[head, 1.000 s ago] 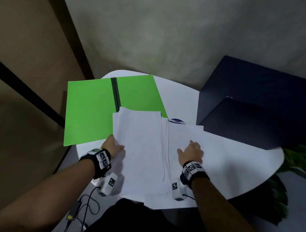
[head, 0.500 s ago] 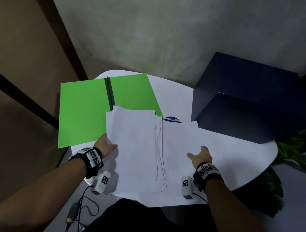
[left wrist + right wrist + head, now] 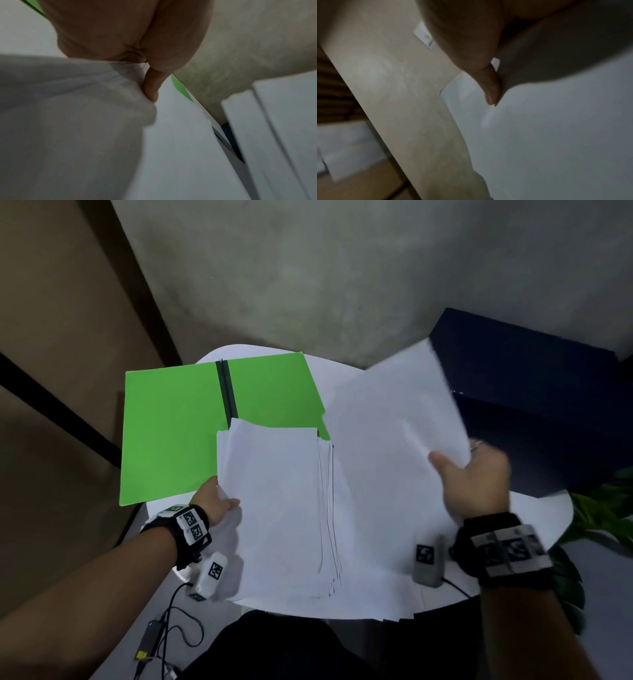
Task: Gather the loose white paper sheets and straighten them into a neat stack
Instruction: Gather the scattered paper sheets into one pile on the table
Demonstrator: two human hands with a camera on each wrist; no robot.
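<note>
Beyond the left hand (image 3: 214, 501), an open green folder (image 3: 171, 433) on the round white table (image 3: 534, 508); beyond the right hand (image 3: 474, 484), a dark blue box (image 3: 548, 419). Between the hands, a fanned pile of white sheets (image 3: 281, 508), left edge pinched by the left hand, thumb on top. Lifted sheet (image 3: 394, 419) tilted up, gripped at its right edge by the right hand. Thumb tips pressing paper plain only from the wrists (image 3: 150, 88) (image 3: 491, 86); hands well apart only from the head.
</note>
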